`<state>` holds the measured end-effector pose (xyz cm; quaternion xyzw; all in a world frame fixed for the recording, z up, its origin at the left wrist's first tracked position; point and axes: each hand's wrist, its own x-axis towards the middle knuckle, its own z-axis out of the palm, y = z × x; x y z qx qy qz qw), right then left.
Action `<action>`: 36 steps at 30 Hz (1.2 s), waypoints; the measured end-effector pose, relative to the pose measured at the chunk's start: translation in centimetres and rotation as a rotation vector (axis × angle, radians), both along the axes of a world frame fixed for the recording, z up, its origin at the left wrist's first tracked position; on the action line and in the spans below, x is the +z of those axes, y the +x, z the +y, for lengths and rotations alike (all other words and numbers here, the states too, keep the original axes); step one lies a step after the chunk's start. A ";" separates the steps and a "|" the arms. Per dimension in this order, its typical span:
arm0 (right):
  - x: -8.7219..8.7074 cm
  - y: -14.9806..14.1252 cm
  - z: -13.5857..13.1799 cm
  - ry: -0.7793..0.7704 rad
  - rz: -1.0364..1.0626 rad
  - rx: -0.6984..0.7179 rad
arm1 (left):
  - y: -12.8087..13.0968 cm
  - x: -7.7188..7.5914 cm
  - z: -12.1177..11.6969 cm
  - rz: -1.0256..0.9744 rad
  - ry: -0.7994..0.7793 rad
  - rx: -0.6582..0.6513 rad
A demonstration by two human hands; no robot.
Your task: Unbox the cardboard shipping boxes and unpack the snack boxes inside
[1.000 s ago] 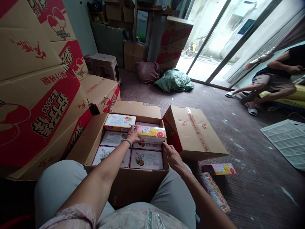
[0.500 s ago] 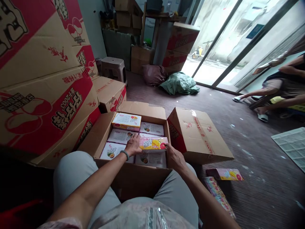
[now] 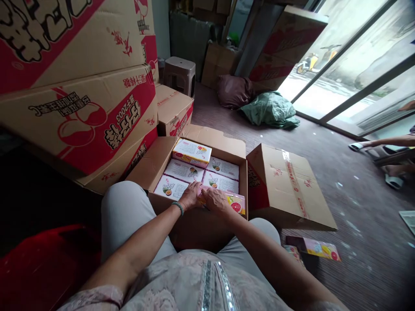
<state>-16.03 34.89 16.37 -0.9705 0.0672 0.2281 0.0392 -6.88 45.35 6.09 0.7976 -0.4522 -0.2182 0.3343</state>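
An open cardboard carton [image 3: 152,166] stands between my knees, filled with several flat white and pink boxes. Both hands rest on a pink and yellow box [image 3: 236,203] at the carton's near right corner. My left hand [image 3: 190,196], with a bead bracelet on the wrist, presses its fingers on the box's left end. My right hand [image 3: 215,201] lies over the box's top, fingers curled on it. Another box [image 3: 192,152] lies on top of the layer at the far left corner.
Large red-printed cartons [image 3: 81,116] are stacked to my left. A closed taped carton [image 3: 292,185] lies right of the open one, with loose pink boxes [image 3: 319,249] on the floor beside it. A stool [image 3: 179,75], bags and another person's legs [image 3: 384,144] lie farther off.
The pink and yellow box has come down from the carton's far side to its near right corner with both hands on it. The camera has tilted and swung left.
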 end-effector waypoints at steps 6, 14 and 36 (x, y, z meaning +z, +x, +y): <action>-0.2 -0.7 -1.6 -0.038 0.093 -0.004 | 0.2 0.1 0.1 -0.006 0.013 0.001; -0.4 -7.9 -8.0 -0.163 0.174 -0.181 | 0.2 0.6 0.2 -0.016 0.013 -0.017; -1.0 -7.5 -6.1 -0.031 -0.143 -0.378 | 0.4 2.9 1.6 0.105 0.061 0.002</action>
